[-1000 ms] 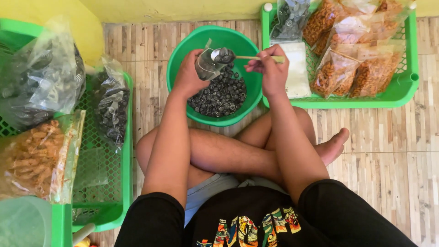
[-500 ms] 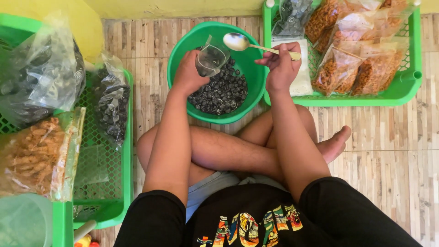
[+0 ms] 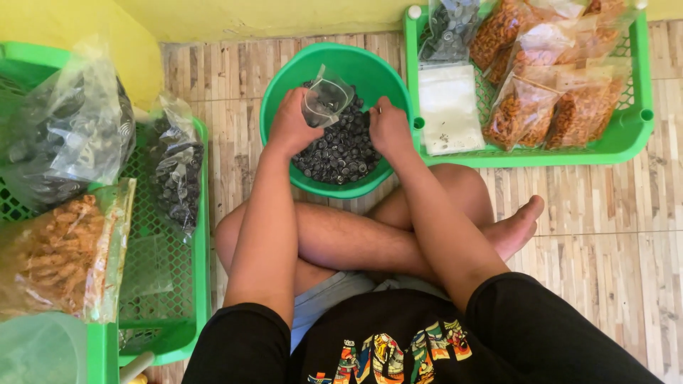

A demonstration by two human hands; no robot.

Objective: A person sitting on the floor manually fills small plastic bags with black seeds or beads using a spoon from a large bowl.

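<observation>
One green bowl (image 3: 281, 92) seen on floor, filled with small dark pieces (image 3: 341, 153), too many to count. One small clear bag (image 3: 326, 102) pinched at rim by left hand (image 3: 290, 128), held over bowl. Right hand (image 3: 390, 128) curled down into dark pieces; grasp cannot be told, fingertips hidden. Two green trays counted: right tray (image 3: 637, 135), left tray (image 3: 203, 235), both cut off by frame.

Pale wood-plank floor (image 3: 605, 235) below a yellow wall (image 3: 249, 18), evenly lit

Small clear plastic bag (image 3: 326, 102), open-mouthed, tilted above dark round pieces (image 3: 341, 149) inside green basin (image 3: 284, 78)
</observation>
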